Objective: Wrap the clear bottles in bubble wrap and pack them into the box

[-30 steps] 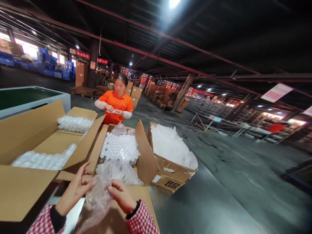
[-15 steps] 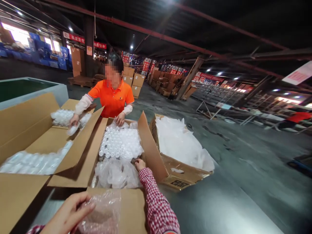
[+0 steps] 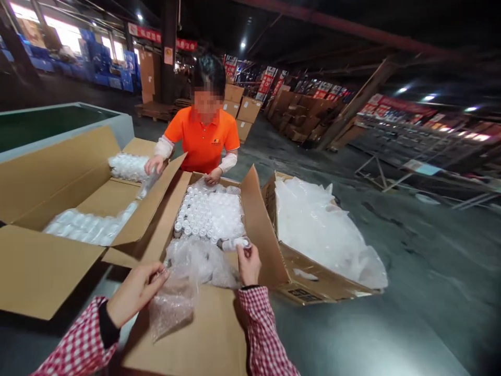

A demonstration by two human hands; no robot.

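My left hand (image 3: 139, 290) pinches a clear bubble-wrap bag (image 3: 174, 308), which hangs over the near flap of the middle carton (image 3: 195, 334). In my right hand (image 3: 249, 263) is a small white bottle (image 3: 235, 244), gripped at one end and lying on its side above the carton. Under it, rows of upright bottles with clear caps (image 3: 195, 211) fill the carton's far part. Crumpled bubble wrap (image 3: 201, 261) covers the near part.
A co-worker in an orange shirt (image 3: 209, 138) stands opposite, handling wrapped bottles. On the left, an open carton (image 3: 58, 183) holds wrapped bottles (image 3: 86, 225). On the right, a carton (image 3: 313, 284) overflows with white bubble bags (image 3: 313, 224). Upright flaps separate the cartons.
My right hand has lifted a bottle from the carton and turned it sideways. My left hand has moved forward and right with the bag. The co-worker's hand in the left carton has shifted.
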